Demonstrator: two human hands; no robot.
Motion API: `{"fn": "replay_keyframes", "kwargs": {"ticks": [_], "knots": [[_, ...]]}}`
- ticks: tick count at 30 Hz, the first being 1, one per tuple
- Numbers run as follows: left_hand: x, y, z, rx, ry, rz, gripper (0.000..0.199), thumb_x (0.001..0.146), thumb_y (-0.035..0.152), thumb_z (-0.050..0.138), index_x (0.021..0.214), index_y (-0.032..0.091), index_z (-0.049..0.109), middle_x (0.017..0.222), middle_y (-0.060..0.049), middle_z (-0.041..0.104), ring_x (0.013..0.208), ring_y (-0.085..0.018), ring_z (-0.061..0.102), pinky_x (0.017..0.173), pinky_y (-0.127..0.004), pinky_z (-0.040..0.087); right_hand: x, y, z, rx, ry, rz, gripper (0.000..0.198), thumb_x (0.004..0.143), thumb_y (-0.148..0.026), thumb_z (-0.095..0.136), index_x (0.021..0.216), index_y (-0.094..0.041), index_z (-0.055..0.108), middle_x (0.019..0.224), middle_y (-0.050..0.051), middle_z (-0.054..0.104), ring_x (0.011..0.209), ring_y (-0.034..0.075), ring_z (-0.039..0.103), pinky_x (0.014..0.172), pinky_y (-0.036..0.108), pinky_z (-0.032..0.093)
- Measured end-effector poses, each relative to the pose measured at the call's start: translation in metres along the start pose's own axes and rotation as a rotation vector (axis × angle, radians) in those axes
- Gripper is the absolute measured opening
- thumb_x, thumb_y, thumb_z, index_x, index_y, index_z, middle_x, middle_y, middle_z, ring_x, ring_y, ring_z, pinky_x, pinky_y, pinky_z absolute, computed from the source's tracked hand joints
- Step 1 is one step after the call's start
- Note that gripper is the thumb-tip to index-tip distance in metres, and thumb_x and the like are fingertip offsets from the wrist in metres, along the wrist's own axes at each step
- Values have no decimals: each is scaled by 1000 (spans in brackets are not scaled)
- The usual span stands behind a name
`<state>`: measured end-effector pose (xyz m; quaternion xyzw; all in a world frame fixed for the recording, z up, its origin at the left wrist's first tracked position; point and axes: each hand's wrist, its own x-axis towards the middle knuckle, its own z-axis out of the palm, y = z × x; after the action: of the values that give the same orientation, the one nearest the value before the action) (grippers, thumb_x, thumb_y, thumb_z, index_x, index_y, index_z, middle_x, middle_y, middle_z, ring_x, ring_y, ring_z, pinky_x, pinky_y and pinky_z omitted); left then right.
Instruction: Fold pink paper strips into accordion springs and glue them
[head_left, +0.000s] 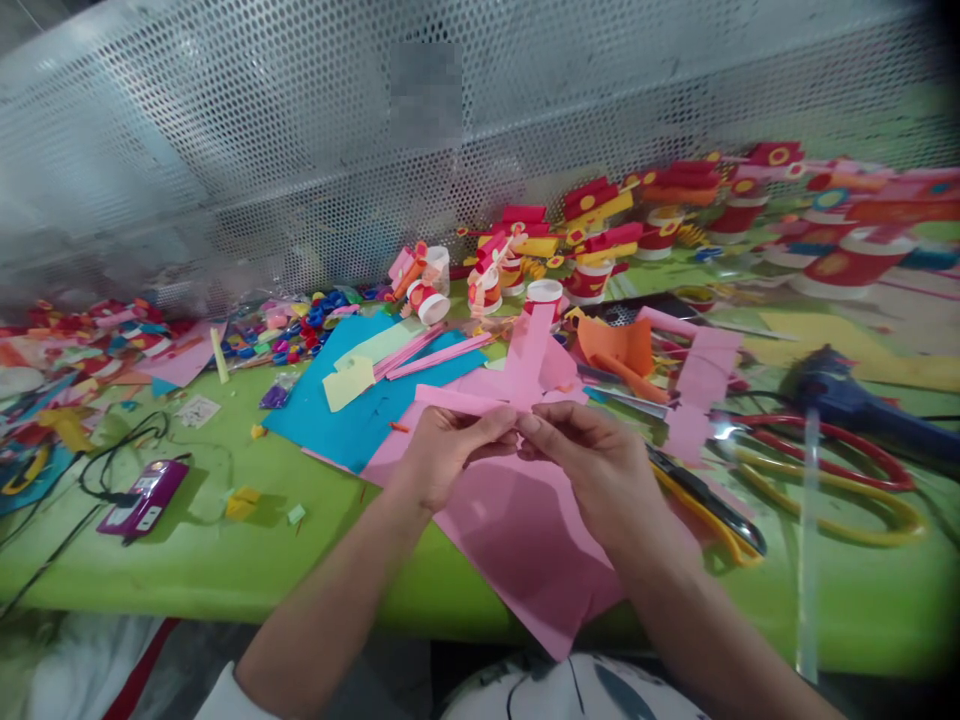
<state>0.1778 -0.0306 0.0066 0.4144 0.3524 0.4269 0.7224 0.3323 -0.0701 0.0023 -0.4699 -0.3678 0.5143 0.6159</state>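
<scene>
Both hands pinching pink strip (480, 400) just above pink sheet (517, 530): left hand (442, 450) steadying one end, right hand (592, 465) closing fingertips, folding. Scissors (712, 500) lying just right of sheet, within reach.

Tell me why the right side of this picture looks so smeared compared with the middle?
In the head view, the hands and pink paper strip in the middle are fairly sharp; the red paper-cup crafts at right smear toward the edge, the corners darken, and the glue gun is soft. Lighting is flat, shadows faint.
</scene>
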Motion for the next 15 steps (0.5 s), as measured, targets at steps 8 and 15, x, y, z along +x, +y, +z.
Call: {"fn": "replay_keyframes", "kwargs": {"ticks": [8, 15], "knots": [[-3, 3, 6, 102, 41, 79, 28, 82, 43, 79, 92, 16, 80, 81, -7, 79, 75, -17, 75, 81, -30, 61, 2, 3, -2, 108, -27, 52, 22, 71, -37, 89, 80, -20, 77, 77, 0, 71, 72, 13, 66, 73, 27, 58], [-5, 8, 11, 163, 72, 104, 31, 80, 44, 81, 89, 14, 79, 82, -9, 79, 74, -18, 75, 80, -32, 61, 2, 3, 0, 121, 0, 62, 23, 70, -36, 90, 79, -20, 77, 77, 1, 71, 71, 13, 66, 74, 29, 59]]}}
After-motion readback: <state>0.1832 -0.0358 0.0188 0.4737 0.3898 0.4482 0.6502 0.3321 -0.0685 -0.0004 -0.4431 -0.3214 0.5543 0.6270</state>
